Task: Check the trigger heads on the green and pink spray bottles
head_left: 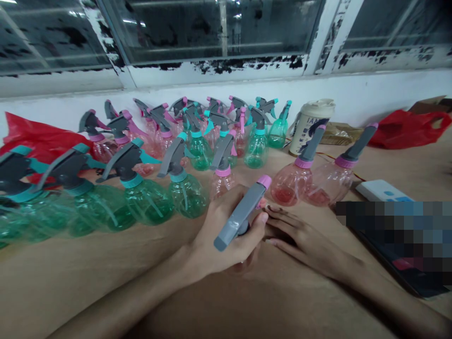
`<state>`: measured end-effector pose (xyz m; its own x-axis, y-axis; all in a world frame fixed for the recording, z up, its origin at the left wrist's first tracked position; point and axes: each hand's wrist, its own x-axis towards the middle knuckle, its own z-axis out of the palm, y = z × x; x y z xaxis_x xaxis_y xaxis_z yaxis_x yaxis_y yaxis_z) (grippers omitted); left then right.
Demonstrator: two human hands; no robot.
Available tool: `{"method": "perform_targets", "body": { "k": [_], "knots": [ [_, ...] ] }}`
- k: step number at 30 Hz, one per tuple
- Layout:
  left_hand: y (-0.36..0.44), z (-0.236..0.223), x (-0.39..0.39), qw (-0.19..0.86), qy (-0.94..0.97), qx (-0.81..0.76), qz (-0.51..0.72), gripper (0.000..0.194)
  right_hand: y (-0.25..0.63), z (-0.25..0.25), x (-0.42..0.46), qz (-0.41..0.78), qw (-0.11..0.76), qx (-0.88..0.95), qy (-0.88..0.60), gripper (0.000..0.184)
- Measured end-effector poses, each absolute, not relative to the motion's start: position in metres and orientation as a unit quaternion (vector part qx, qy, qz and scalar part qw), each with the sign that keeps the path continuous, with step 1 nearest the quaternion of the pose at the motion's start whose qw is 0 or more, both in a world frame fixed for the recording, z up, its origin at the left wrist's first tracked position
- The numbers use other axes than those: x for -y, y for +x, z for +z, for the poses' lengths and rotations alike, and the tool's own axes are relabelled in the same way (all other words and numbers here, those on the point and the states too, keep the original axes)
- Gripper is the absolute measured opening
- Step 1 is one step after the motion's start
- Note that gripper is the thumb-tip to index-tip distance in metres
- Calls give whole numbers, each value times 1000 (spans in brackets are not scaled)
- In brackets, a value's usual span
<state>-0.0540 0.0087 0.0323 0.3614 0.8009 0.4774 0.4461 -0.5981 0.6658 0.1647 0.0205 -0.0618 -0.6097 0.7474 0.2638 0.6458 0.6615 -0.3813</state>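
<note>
My left hand (212, 235) is wrapped around the neck of a spray bottle (243, 214) with a grey trigger head and a pink nozzle tip. Its pinkish body is mostly hidden below my fingers. Beside it, my right hand (305, 240) rests low over the table, fingers stretched toward the bottle and holding nothing. Just behind my left hand stands another pink-collared spray bottle (223, 173). A green spray bottle (189, 195) is close on its left. Beyond my right hand are two pink spray bottles (287, 186), set side by side with a little red liquid inside.
A row of green spray bottles (148, 200) runs along the left, with several more pink and green ones behind. Red plastic bags (52, 139) lie at both sides. A paper cup (310, 122), a white box (383, 190) and a dark, partly pixelated object (399, 245) are on the right.
</note>
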Motion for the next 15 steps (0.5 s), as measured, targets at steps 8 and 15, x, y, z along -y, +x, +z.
{"method": "perform_targets", "body": {
  "k": [8,15],
  "knots": [
    [-52,34,-9,211,789,-410,405,10,166,-63,-21,121,203,893,-384,50],
    [-53,35,-9,218,792,-406,400,3,165,-61,-20,118,197,894,-385,48]
  ]
}}
